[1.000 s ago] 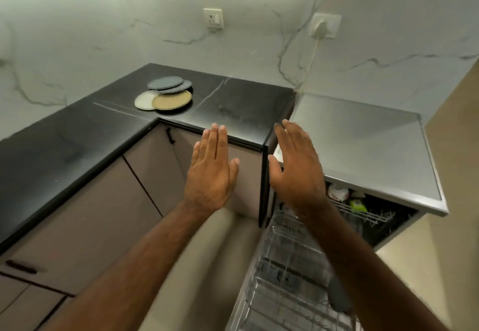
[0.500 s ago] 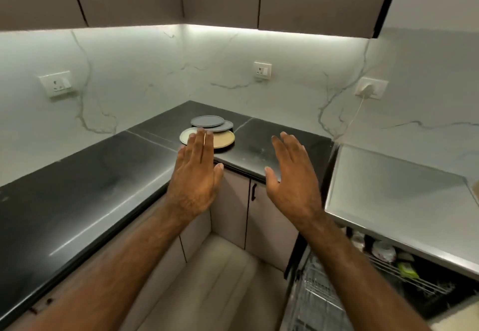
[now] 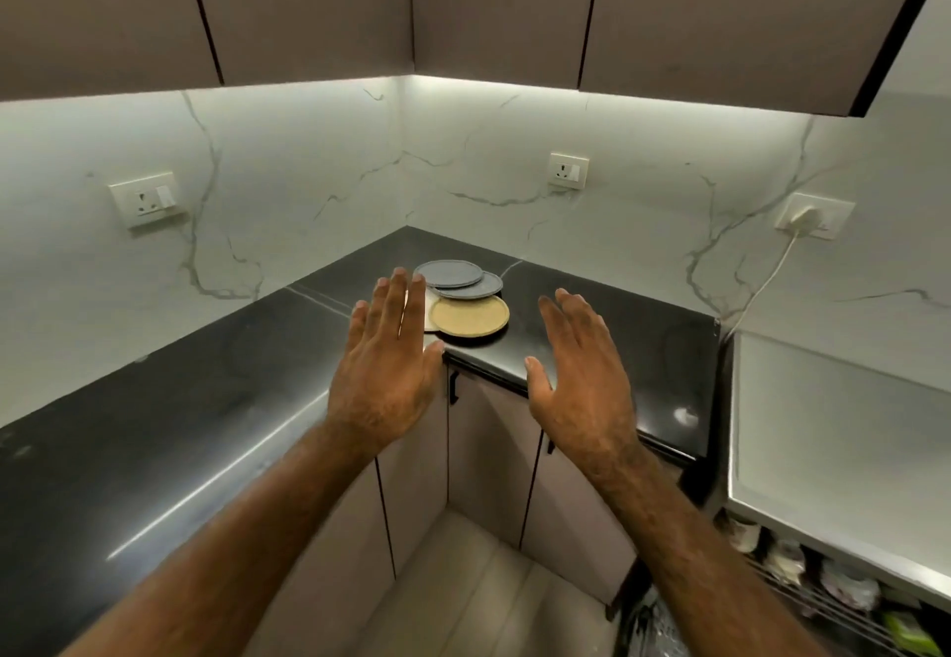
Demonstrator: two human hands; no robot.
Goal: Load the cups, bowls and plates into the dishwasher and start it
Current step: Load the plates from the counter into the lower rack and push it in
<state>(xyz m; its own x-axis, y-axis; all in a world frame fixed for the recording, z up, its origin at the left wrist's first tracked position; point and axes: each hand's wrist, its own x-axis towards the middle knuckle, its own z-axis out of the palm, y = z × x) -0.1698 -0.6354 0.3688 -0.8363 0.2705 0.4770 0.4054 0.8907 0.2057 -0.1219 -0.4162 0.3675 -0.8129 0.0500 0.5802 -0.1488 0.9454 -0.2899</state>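
Several plates lie overlapping on the black countertop [image 3: 592, 306] in the corner: a tan plate [image 3: 469, 316] in front, two grey plates [image 3: 448, 273] behind it, and a white plate [image 3: 430, 307] mostly hidden by my left hand. My left hand [image 3: 388, 368] is stretched out flat, fingers straight, in front of the plates and holding nothing. My right hand [image 3: 579, 373] is also flat and empty, to the right of the plates. The dishwasher [image 3: 833, 425] stands at the right, its upper rack [image 3: 823, 600] pulled out with cups [image 3: 741, 535] in it.
Wall cabinets hang overhead. Marble backsplash carries sockets; a white cord [image 3: 761, 291] runs from the right socket down behind the dishwasher. Base cabinets [image 3: 489, 456] form an inside corner below the counter, with floor [image 3: 478, 589] between them.
The view has tilted up from the dishwasher racks toward the corner counter. Both flat hands have moved forward toward the plates; my left hand now overlaps the white plate.
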